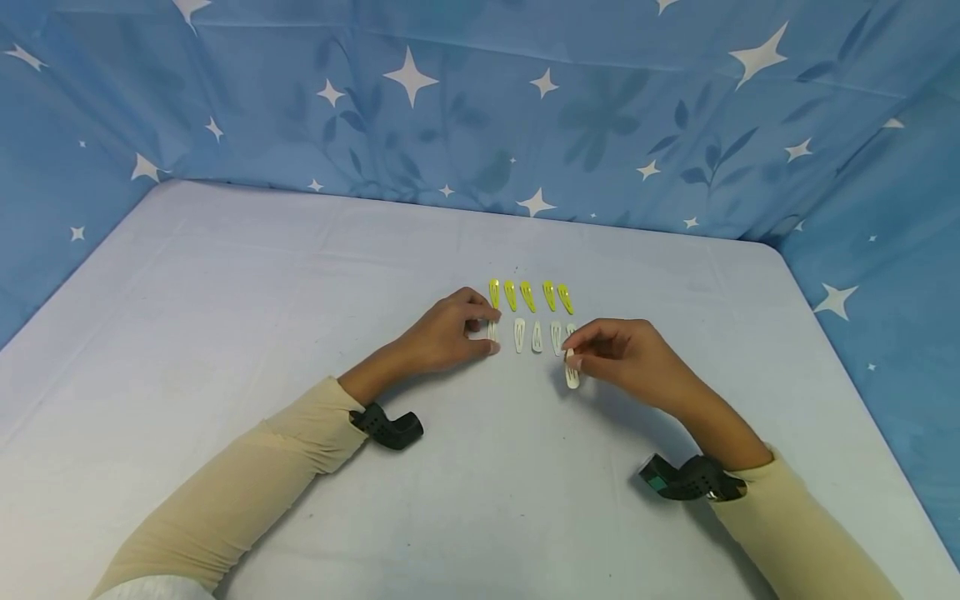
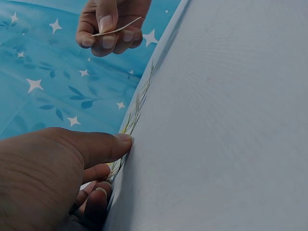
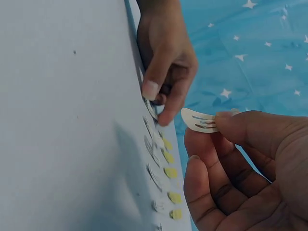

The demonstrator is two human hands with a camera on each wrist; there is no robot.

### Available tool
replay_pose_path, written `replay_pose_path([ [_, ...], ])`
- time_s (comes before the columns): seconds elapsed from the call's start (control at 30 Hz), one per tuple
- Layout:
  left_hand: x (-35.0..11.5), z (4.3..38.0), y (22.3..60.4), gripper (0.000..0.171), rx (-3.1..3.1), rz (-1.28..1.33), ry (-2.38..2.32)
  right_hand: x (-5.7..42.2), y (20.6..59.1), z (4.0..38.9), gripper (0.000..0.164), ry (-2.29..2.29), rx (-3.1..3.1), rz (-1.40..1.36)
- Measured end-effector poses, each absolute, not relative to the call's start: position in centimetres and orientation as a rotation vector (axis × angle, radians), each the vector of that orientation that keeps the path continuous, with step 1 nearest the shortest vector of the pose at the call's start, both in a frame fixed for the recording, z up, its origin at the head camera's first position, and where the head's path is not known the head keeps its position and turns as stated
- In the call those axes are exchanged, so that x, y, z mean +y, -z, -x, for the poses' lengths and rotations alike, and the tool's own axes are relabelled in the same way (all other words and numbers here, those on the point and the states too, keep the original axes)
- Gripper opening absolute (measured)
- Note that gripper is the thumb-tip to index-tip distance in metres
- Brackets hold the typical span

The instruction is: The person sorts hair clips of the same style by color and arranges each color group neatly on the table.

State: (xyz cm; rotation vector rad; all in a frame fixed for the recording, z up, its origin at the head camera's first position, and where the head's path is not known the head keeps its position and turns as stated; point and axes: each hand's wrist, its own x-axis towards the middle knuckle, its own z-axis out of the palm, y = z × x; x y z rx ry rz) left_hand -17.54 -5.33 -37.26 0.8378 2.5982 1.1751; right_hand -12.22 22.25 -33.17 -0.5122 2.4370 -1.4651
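Observation:
My right hand point(image 1: 633, 358) pinches a white snap hair clip point(image 3: 199, 121) between thumb and fingers, raised a little above the tabletop. Over at the left end of a row of white hair clips point(image 1: 519, 335), my left hand point(image 1: 450, 332) has its thumb and forefinger at the two ends of a white hair clip point(image 1: 492, 332) lying on the cloth. Behind this row runs a second one of yellow hair clips point(image 1: 527, 296), side by side. The white clip at the right end point(image 1: 572, 328) is partly covered by the right hand.
A white cloth point(image 1: 225, 333) covers the table. Blue curtains point(image 1: 480, 108) with white stars hang behind it and along the sides. Each wrist wears a black camera band, one on the left point(image 1: 388, 427) and one on the right point(image 1: 693, 479).

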Motion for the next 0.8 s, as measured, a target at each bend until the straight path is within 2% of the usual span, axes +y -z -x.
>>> replay_pose_path([
  [0.8, -5.3, 17.5, 37.2, 0.043, 2.594, -0.820, -1.169, 27.2, 34.7, 14.7, 0.022, 1.361, 2.699, 0.226],
])
